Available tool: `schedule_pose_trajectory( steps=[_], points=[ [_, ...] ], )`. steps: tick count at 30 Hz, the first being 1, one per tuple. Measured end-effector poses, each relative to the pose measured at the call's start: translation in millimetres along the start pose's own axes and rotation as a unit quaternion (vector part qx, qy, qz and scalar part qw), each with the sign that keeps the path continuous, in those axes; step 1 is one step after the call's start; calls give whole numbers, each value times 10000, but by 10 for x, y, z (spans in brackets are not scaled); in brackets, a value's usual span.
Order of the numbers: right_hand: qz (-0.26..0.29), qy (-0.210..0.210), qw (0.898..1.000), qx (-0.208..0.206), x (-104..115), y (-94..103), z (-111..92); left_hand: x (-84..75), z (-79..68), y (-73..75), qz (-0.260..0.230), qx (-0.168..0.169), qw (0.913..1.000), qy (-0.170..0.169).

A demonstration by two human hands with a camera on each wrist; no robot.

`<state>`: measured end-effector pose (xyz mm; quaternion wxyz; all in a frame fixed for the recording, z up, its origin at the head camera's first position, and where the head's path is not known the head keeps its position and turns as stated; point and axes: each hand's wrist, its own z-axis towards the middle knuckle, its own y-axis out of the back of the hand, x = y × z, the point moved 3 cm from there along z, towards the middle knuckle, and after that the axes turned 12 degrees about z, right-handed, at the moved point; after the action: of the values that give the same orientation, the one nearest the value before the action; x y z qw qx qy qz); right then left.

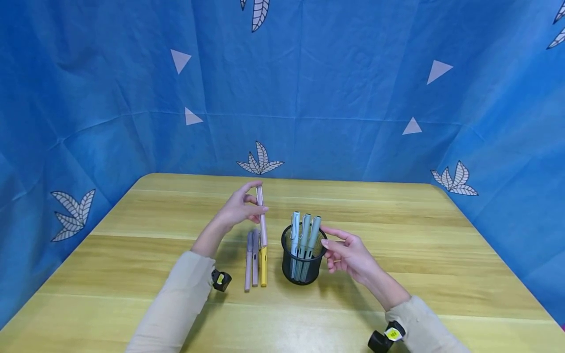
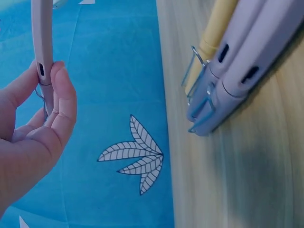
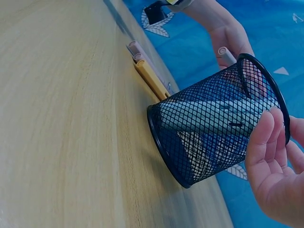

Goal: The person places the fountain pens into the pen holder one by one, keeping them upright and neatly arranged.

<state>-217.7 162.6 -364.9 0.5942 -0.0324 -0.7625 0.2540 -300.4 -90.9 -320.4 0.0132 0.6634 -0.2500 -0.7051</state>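
A pale pink pen [image 1: 263, 230] is pinched between the fingers and thumb of my left hand [image 1: 234, 211], upright with its clip end up. Below it on the table lie two light purple pens [image 1: 255, 262] and a yellow pen [image 1: 264, 274], side by side; their clips show in the left wrist view. To the right stands a black mesh pen cup [image 1: 315, 275] holding a light blue pen [image 1: 295, 233] and two grey-green pens [image 1: 315, 231]. My right hand [image 1: 353, 255] grips the cup's rim, thumb and fingers on either side of its wall [image 3: 190, 114].
The wooden table [image 1: 397, 215] reaches back to a blue cloth backdrop [image 1: 335, 73] printed with leaves and triangles. A small black camera [image 1: 221, 280] is strapped at the left wrist, another black camera [image 1: 380, 341] at the right.
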Motion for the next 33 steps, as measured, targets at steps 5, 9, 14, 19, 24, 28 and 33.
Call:
schedule_pose_trajectory(
  steps=[5, 9, 14, 19, 24, 28, 33],
  points=[
    [-7, 6, 10000, 7, 3, -9, 1, -68, -16, -29, -58, -57, 9998, -178],
    [14, 2, 10000, -12, 10, -17, -3, -32, 25, -44, -56, -88, 9986, -521],
    [27, 11, 10000, 8, 19, -21, -11, -99, 5, -77, -12, -129, 9978, -646],
    [31, -12, 10000, -14, 14, -14, -20, -252, -64, -113, -23, -214, 9990, -391],
    [15, -14, 10000, -28, 8, -13, -23, -303, -72, -130, -228, -180, 9989, -360],
    [5, -14, 10000, -30, 4, -11, -21, -351, -87, -142, -425, -176, 9979, -449],
    [-6, -5, 10000, -5, 5, -12, -14, -412, -112, -156, -366, -204, 9972, -623]
  ],
)
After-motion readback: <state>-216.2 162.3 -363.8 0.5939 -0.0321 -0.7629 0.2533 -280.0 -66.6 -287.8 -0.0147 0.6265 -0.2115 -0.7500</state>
